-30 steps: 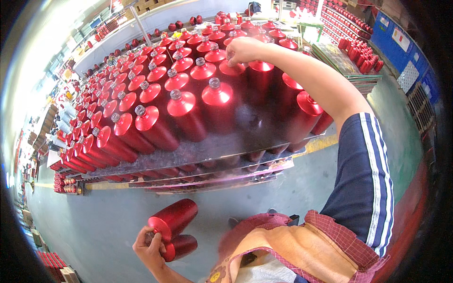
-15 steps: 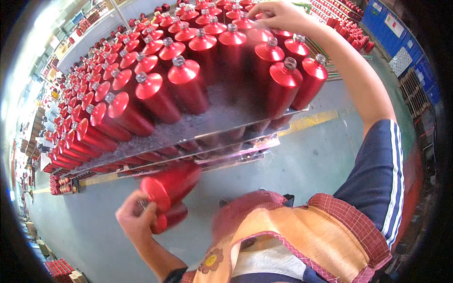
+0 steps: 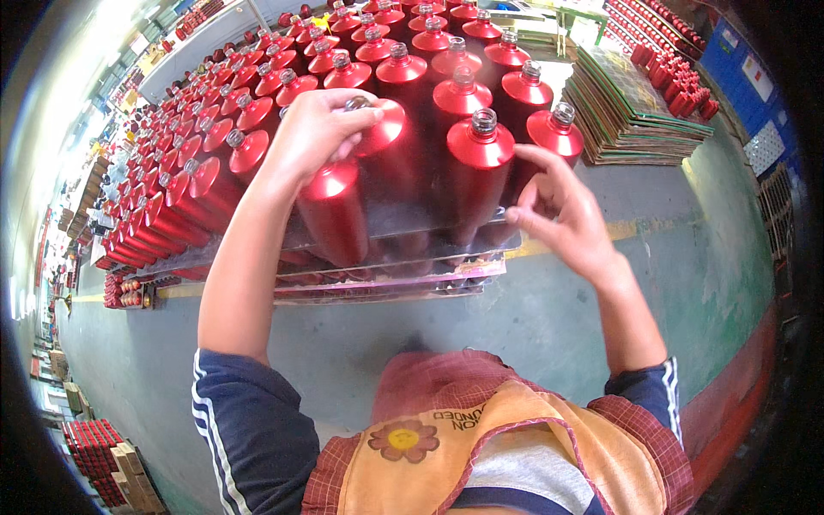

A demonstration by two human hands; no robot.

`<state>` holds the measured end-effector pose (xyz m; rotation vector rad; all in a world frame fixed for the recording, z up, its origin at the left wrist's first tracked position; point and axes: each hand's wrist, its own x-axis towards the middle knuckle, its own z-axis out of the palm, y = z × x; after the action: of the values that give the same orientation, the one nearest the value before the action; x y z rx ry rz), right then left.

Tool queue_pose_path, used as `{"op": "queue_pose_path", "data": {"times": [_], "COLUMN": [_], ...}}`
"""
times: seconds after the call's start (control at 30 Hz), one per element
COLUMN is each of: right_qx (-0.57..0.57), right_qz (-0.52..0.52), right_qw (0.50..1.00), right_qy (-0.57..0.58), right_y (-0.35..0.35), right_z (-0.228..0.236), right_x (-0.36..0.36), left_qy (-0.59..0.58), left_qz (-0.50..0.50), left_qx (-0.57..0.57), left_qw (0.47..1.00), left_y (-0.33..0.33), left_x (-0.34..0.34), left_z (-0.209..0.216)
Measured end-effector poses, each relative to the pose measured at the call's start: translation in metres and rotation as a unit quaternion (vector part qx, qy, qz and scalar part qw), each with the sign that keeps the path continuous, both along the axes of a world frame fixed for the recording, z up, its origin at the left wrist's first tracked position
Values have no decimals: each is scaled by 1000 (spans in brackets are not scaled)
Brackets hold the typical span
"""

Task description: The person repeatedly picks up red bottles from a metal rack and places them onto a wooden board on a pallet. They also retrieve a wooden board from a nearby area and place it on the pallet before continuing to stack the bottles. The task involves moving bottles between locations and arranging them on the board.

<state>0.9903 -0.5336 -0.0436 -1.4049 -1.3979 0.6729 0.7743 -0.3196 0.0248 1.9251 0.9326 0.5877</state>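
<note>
Pinching a satin-red bottle (image 3: pixel 384 133) (its sloped shoulder gleaming) by the neck, the left hand (image 3: pixel 311 137) in the head view hides the neck of a front bottle (image 3: pixel 333 215) near the dark board's (image 3: pixel 408 239) edge; the right hand (image 3: pixel 571 219), half-open and empty, curves rightmost.

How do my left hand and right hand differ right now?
Your left hand is bent around the neck of a red bottle; your right hand is open, thumb and fingers apart, holding nothing. Your left hand reaches over the bottles; your right hand is at the side of a front bottle, though whether it touches is unclear. Both are bare.
</note>
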Motion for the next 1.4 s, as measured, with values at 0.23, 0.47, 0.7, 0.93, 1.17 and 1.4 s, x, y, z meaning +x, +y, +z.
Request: {"op": "queue_pose_path", "data": {"times": [0.23, 0.47, 0.7, 0.93, 1.17, 1.4], "right_qx": [48, 88, 139, 139, 135, 129], "right_qz": [-125, -275, -388, -411, -413, -391], "right_qw": [989, 948, 904, 899, 899, 910], "right_qy": [66, -133, -113, -57, -49, -48], "right_y": [19, 36, 78, 88, 87, 70], "right_z": [-46, -79, -116, -116, -122, -135], "right_x": [-25, -44, -66, -73, -79, -79], "left_qy": [-3, -175, -255, -219, -270, -309], "left_qz": [-27, -19, -68, -95, -89, 25], "left_qx": [-40, -19, 13, -10, 233, 72], "left_qw": [999, 984, 965, 971, 930, 948], "left_y": [44, 14, -1, -6, -2, -28], "left_x": [26, -4, 21, 57, 30, -20], "left_z": [-13, -21, -23, -25, -61, -146]}}
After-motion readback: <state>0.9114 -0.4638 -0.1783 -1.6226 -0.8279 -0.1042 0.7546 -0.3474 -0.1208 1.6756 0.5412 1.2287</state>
